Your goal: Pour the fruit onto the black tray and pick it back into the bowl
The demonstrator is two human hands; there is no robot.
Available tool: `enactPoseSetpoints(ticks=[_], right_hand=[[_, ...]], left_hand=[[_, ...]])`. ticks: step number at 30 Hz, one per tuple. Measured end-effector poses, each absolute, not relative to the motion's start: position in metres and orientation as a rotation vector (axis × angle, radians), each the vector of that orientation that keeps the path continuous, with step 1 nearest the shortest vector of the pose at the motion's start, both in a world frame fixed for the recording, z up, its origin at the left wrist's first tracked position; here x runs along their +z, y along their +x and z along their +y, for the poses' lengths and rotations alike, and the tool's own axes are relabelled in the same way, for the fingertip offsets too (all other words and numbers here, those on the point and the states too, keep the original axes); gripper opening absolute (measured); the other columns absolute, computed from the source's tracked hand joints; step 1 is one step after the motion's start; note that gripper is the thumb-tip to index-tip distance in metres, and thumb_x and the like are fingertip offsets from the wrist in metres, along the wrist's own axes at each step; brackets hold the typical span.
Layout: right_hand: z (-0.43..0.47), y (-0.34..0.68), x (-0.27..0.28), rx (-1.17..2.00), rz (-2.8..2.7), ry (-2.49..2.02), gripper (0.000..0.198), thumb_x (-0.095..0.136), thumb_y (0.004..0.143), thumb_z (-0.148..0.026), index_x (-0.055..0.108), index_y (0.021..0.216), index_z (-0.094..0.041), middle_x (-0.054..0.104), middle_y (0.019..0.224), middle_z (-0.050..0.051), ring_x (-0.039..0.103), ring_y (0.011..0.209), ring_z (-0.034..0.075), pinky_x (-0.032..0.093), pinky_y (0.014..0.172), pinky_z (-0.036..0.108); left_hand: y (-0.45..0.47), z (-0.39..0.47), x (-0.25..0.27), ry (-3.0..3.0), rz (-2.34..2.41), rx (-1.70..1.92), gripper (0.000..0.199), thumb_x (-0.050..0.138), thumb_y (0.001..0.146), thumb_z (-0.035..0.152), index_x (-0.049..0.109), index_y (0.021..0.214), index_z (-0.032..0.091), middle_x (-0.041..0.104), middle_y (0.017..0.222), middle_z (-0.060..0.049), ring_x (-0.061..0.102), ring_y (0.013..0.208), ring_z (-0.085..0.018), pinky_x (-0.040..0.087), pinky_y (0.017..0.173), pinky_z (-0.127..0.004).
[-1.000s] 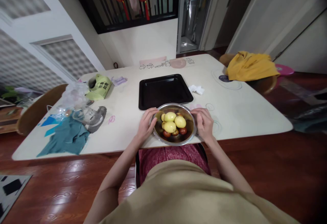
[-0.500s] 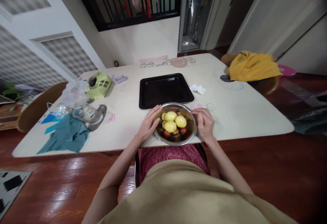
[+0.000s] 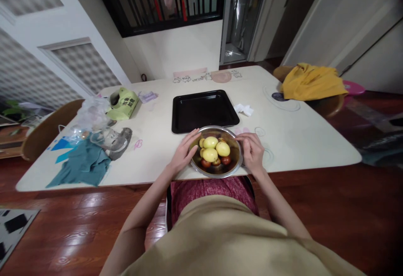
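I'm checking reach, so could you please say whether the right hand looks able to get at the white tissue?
Probably yes: nothing appears to stand between the right hand, at the rim of the metal bowl, and the white tissue farther back on the table.

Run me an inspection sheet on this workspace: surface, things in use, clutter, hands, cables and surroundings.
Surface: white table, drawn on.
Things in use: metal bowl near the front edge, three yellow oval items among smaller ones inside; black tray beyond.
Clutter: teal cloth, clear plastic, green box leftward.
Hands: left hand and right hand at opposite sides of the bowl's rim; grip unclear.
Cables: nothing seen for certain.
Surroundings: brown chair left; yellow cloth right.
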State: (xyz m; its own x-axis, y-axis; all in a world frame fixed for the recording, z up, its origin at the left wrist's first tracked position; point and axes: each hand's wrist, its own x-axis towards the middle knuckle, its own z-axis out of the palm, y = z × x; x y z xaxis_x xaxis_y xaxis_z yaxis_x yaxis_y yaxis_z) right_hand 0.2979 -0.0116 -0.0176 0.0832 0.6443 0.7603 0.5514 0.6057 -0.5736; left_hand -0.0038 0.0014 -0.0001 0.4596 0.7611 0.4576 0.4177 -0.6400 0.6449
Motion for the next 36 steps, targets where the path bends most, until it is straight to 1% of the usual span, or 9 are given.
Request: enactPoseSetpoints(ticks=[14, 22, 27, 36], right_hand=[[-0.0118, 0.2968, -0.017, 0.104, -1.562, -1.026, 0.043, 0.041, 0.112, -0.036, 0.077, 0.091, -0.025, 0.075, 0.093, 0.008, 0.069, 0.093, 0.026, 0.055, 0.086, 0.047], [-0.0115, 0.2982, -0.0183, 0.082, -1.584, -0.999, 0.04, 0.043, 0.111, -0.03, 0.077, 0.092, -0.023, 0.076, 0.094, 0.009, 0.069, 0.093, 0.025, 0.054, 0.086, 0.046], [-0.0108, 0.2986, -0.0191, 0.067, -1.586, -1.024, 0.041, 0.042, 0.112, -0.031, 0.077, 0.091, -0.022, 0.075, 0.094, 0.008, 0.069, 0.094, 0.024, 0.054, 0.087, 0.044], [-0.0108, 0.2992, -0.0179, 0.065, -1.6, -1.018, 0.037, 0.044, 0.11, -0.027, 0.077, 0.094, -0.023, 0.075, 0.094, 0.008, 0.069, 0.093, 0.024, 0.054, 0.087, 0.042]], left_hand=[[-0.0038, 0.0014, 0.0005, 2.265, 0.978, 1.046, 0.051, 0.043, 0.113, 0.042, 0.051, 0.161, 0.026, 0.046, 0.17, -0.013, 0.041, 0.161, -0.028, 0.034, 0.134, -0.057], [-0.004, 0.0012, 0.0007, 2.262, 0.971, 1.036, 0.051, 0.042, 0.113, 0.041, 0.05, 0.161, 0.025, 0.044, 0.171, -0.013, 0.04, 0.161, -0.029, 0.032, 0.134, -0.058], [-0.0042, 0.002, -0.0013, 2.256, 0.959, 1.044, 0.051, 0.042, 0.113, 0.041, 0.049, 0.162, 0.026, 0.044, 0.171, -0.012, 0.04, 0.161, -0.029, 0.032, 0.135, -0.058], [-0.0039, 0.0023, -0.0039, 2.234, 0.951, 1.043, 0.052, 0.042, 0.114, 0.043, 0.048, 0.163, 0.028, 0.042, 0.173, -0.01, 0.039, 0.162, -0.029, 0.03, 0.136, -0.057]])
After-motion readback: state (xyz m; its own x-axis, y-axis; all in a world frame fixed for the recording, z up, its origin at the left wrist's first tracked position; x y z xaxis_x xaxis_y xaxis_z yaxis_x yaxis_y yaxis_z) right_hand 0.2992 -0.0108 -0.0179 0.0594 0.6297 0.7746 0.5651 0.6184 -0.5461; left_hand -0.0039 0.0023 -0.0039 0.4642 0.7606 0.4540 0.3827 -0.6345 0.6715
